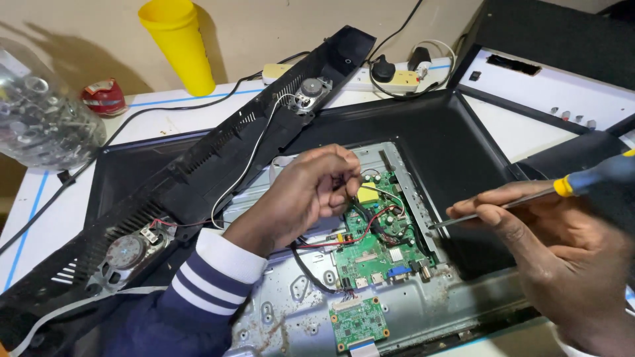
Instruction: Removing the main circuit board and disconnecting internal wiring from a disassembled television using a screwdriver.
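We see the left hand [311, 192] curled over the upper edge of the green circuit board [377, 244], its fingers [340, 182] bent tightly together; it seems to pinch something small among the wires there, though we cannot tell what from this angle. The board sits on the grey metal chassis [291, 311] of an opened flat-screen set, with red and black wires [360, 228] looping across it. The right hand [562, 251] is closed around a screwdriver [522, 198] with a yellow and blue handle, the shaft lying across the fingers and the tip resting just beside the right edge of the board. A second, smaller green board [358, 322] lies lower on the chassis, near the bottom edge. The detached black back cover [198, 165] leans across the left side, carrying 2 round speakers [126, 251] joined by a thin white wire [248, 162]. Behind stand a yellow cup [178, 43], a clear bag of metal parts [40, 109] and a white power strip [370, 76] on the table [152, 112].
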